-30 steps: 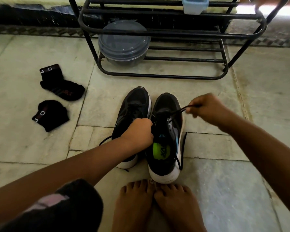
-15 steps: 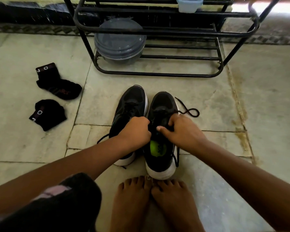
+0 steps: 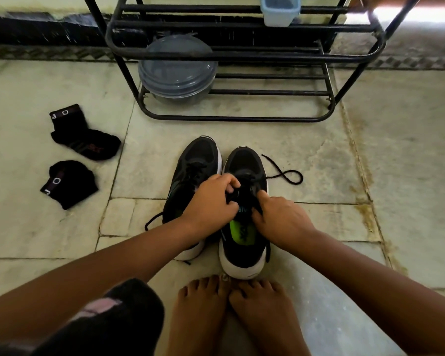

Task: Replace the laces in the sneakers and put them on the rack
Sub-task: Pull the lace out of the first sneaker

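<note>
Black lace pinched at the throat of the right-hand sneaker (image 3: 243, 209): left hand (image 3: 211, 201) curled on the lace crossings near the tongue, right hand (image 3: 280, 222) closed on the same shoe's eyelet edge, thumb and forefinger tucked in at the lacing. A second ago, right hand out to the side, drawing a lace end taut; now back on the shoe, with that lace end (image 3: 284, 173) dropped and lying in a loose loop on the floor (image 3: 319, 160) just beside the toe. Likely a shift from pulling one pass through to working the next eyelet, so unlacing or relacing only partway done. Left-hand sneaker (image 3: 190, 173) touching its mate, laced, a lace tail trailing out at its left side. Bare feet (image 3: 231, 309) right behind the heels. Further out, two black socks (image 3: 75, 155) well apart to the left. Beyond the toes, the rack (image 3: 242, 57), carrying a lidded round container (image 3: 177, 70) and a pale tub (image 3: 280, 9), no shoes on it yet.
</note>
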`<state>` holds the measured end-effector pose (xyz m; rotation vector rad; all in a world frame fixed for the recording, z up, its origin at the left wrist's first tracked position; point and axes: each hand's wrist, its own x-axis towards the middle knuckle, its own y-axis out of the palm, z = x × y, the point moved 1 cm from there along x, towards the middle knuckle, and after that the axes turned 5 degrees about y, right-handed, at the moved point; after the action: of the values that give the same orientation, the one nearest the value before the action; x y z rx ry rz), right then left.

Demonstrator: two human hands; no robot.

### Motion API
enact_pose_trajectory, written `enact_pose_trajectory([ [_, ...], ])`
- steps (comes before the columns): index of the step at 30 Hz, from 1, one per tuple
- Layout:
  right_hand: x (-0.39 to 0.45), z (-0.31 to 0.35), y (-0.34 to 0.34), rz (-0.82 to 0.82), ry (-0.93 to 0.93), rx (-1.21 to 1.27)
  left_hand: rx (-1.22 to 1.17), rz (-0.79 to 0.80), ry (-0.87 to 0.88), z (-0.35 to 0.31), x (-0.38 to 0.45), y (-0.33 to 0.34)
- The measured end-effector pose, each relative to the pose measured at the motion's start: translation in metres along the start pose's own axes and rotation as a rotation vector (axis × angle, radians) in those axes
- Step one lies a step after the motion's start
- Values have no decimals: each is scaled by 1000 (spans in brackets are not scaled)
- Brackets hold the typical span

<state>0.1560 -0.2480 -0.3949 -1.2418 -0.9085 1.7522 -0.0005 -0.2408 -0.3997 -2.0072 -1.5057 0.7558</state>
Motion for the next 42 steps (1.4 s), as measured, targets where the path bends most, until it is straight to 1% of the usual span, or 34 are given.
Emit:
enact_pose_trajectory([
  [2,-1,-4,0,-26,-16,-11,-22,17,-25,1,4,0],
  [4,0,-7,-2,-44,-33,5,-43,52,-88,-1,9,-1],
  [7,2,-9,-5,-16,-55,7,30,107,-129,-2,17,0],
  [9,1,-9,-8,3,-46,-6,79,139,-126,-2,19,0],
  [11,1,-11,-8,19,-35,-7,63,148,-119,-2,19,3],
  [15,1,-13,-8,47,-60,27,-48,52,-120,-2,15,8],
  [16,1,-14,-8,45,-73,41,-57,52,-108,-2,14,8],
  [19,-2,-15,-9,64,-107,82,-36,94,-65,-2,12,5],
  [22,-5,-17,-11,91,-132,104,-13,94,-30,-5,11,4],
  [24,-5,-18,-11,94,-119,85,-35,124,-40,-6,10,5],
  [28,-5,-16,-9,93,-77,57,-354,161,-227,-10,11,1],
  [30,-5,-14,-9,101,-73,53,-399,137,-261,-12,13,-4],
  [33,-5,-14,-8,99,-66,63,-464,43,-306,-11,16,-13],
  [34,-5,-15,-8,98,-59,69,-543,-10,-331,-11,18,-17],
  [37,-5,-18,-6,102,-39,78,-915,-194,-447,-15,26,-32],
  [38,-5,-18,-6,104,-35,80,-1023,-225,-456,-17,27,-38],
  [39,-5,-18,-5,106,-33,81,-1075,-232,-445,-17,29,-42],
  [40,-4,-18,-5,107,-31,81,-1060,-215,-407,-16,30,-46],
  [41,-4,-18,-5,108,-28,76,-930,-180,-335,-13,30,-49],
  [42,-3,-18,-5,108,-25,71,-639,-114,-237,-11,29,-51],
])
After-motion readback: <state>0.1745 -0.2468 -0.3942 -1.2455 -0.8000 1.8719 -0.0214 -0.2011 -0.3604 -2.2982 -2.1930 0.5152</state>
